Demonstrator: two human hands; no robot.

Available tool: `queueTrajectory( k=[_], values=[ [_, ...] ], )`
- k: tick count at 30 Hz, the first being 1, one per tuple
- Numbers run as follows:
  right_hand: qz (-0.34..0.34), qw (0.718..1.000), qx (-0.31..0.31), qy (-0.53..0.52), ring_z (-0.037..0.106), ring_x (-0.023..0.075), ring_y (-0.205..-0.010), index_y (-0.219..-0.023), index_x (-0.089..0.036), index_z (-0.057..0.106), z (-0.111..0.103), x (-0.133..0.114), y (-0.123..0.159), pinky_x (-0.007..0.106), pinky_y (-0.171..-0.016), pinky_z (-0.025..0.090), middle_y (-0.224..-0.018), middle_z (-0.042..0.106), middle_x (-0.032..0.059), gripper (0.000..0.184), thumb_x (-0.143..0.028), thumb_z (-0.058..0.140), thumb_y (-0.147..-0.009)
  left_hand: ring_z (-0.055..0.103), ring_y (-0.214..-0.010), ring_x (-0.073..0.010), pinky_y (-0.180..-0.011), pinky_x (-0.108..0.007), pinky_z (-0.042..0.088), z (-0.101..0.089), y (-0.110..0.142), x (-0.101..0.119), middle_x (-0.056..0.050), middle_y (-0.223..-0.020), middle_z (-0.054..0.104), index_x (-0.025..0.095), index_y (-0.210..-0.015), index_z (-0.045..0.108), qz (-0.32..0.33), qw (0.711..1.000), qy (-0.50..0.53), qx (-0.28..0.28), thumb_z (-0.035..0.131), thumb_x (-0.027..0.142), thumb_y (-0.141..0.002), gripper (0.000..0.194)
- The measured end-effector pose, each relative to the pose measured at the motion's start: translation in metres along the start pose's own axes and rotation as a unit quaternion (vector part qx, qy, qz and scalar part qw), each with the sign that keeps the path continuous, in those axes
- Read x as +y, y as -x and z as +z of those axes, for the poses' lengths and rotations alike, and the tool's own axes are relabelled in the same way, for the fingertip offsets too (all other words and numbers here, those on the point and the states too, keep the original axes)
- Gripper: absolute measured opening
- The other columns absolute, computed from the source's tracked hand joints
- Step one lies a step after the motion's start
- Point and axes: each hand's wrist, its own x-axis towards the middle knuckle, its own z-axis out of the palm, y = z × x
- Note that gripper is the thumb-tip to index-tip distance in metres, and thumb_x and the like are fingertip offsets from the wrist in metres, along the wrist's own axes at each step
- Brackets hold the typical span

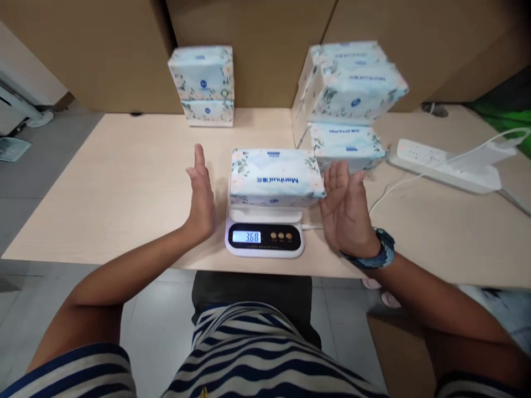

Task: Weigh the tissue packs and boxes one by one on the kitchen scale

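A tissue pack (274,174) with a blue-and-white floral wrapper lies on a white digital scale (265,253). The scale's lit display (246,237) appears to read 368. To the left of the pack, my left hand (202,196) is upright with its fingers stretched out, apart from the pack and holding nothing. My right hand (346,213) is at the pack's right end, palm turned toward it and fingers extended. Whether its fingertips touch the pack's corner I cannot tell. A patterned blue band (385,249) circles my right wrist.
Two stacked tissue packs (203,83) stand at the back left against the brown partition (257,55). A larger stack of tissue packs (352,94) is at the back right. A white power strip (448,166) with cables lies on the right of the wooden table (124,182).
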Motion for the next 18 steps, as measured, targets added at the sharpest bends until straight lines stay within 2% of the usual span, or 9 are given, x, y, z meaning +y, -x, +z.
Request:
queueTrajectory(
  k=[2,4,7,11,13,16,18],
  values=[
    [-0.006,1.000,0.001,0.016,-0.001,0.0227,-0.180,-0.181,-0.046,0.000,-0.004,0.000,-0.004,0.058,-0.147,0.020,-0.191,-0.002,-0.0132,0.103,-0.098,0.011,-0.093,-0.014,-0.179,-0.0187,-0.151,-0.041,0.000,0.000,-0.001,0.000,0.012,-0.192,0.006,0.041,-0.176,0.029,0.019,1.000,-0.002,-0.002,0.017,0.103,-0.092,0.106],
    [-0.006,1.000,0.012,0.000,0.001,0.0242,-0.180,-0.182,-0.041,0.002,-0.009,-0.002,-0.007,0.057,-0.148,0.020,-0.192,-0.001,-0.0096,0.110,-0.100,0.020,-0.092,-0.012,-0.180,-0.0185,-0.152,-0.039,0.003,0.001,-0.002,-0.001,0.015,-0.191,0.011,0.041,-0.176,0.032,0.024,1.000,-0.009,-0.008,0.016,0.101,-0.094,0.102],
    [-0.006,0.999,0.025,-0.033,0.004,0.0274,-0.181,-0.183,-0.037,0.009,-0.012,-0.010,-0.007,0.057,-0.148,0.021,-0.192,0.002,-0.0048,0.119,-0.103,0.036,-0.087,-0.010,-0.180,-0.0168,-0.152,-0.034,0.003,-0.001,-0.003,-0.002,0.025,-0.188,0.014,0.049,-0.175,0.032,0.039,0.999,-0.023,-0.009,0.017,0.100,-0.095,0.096],
    [-0.005,0.996,0.064,-0.064,0.005,0.0231,-0.180,-0.180,-0.041,0.017,-0.002,-0.024,-0.002,0.055,-0.148,0.017,-0.192,0.005,-0.0066,0.113,-0.104,0.033,-0.087,-0.015,-0.178,-0.0145,-0.152,-0.034,-0.005,-0.012,-0.013,-0.010,0.038,-0.182,0.009,0.063,-0.172,0.027,0.117,0.993,-0.031,-0.008,0.018,0.105,-0.090,0.092],
    [0.000,0.993,0.091,-0.079,0.005,0.0202,-0.180,-0.180,-0.039,0.016,0.005,-0.027,-0.001,0.053,-0.148,0.015,-0.193,0.004,-0.0051,0.112,-0.102,0.033,-0.088,-0.017,-0.178,-0.0144,-0.152,-0.036,-0.006,-0.017,-0.019,-0.016,0.041,-0.181,0.007,0.067,-0.171,0.024,0.132,0.991,-0.033,-0.017,0.015,0.105,-0.089,0.090],
    [-0.008,0.991,0.106,-0.075,0.005,0.0219,-0.180,-0.178,-0.039,0.026,0.006,-0.033,0.003,0.055,-0.147,0.016,-0.192,0.010,-0.0052,0.108,-0.098,0.040,-0.088,-0.018,-0.177,-0.0140,-0.152,-0.037,-0.004,-0.019,-0.022,-0.023,0.042,-0.181,0.005,0.067,-0.171,0.021,0.131,0.990,-0.044,-0.019,0.008,0.102,-0.091,0.088],
    [-0.048,0.992,0.094,-0.065,0.006,0.0234,-0.180,-0.173,-0.044,0.038,-0.001,-0.038,0.007,0.053,-0.148,0.016,-0.189,0.020,-0.0097,0.103,-0.099,0.043,-0.086,-0.019,-0.177,-0.0146,-0.152,-0.037,-0.004,-0.015,-0.018,-0.025,0.039,-0.183,0.003,0.064,-0.173,0.019,0.137,0.989,-0.053,-0.025,0.008,0.100,-0.093,0.088]
  ],
)
